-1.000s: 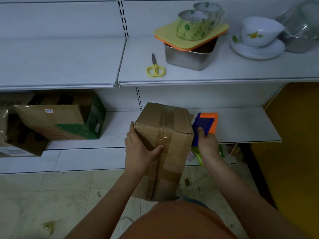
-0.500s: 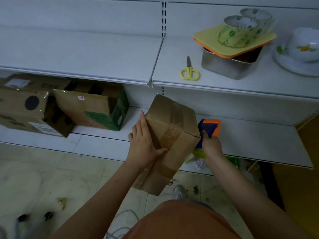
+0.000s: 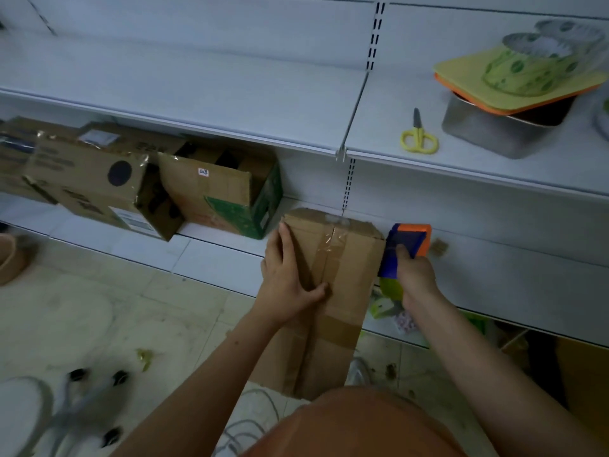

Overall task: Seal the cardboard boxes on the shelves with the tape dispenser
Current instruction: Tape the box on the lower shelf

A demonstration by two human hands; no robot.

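Pressing flat on the taped cardboard box [image 3: 333,282], the left hand [image 3: 285,280] spreads its fingers along the box's left face, thumb on the tape seam. At three o'clock of the box, touching its right edge, the right hand [image 3: 416,277] grips the blue-and-orange tape dispenser [image 3: 408,245]. Two open boxes [image 3: 217,196] lie on the lower shelf [image 3: 494,268] at ten o'clock.

On the lower shelf [image 3: 494,258] we see bare room to the right of the tape dispenser [image 3: 407,249], w/ only a small brown scrap [image 3: 440,247] near. Left, two open boxes [image 3: 227,196] crowd the shelf, the nearer just beside our taped box [image 3: 333,291]. Upper shelf [image 3: 197,94]: left half bare; scissors [image 3: 418,136] & steel tin [image 3: 501,127] stand at right.
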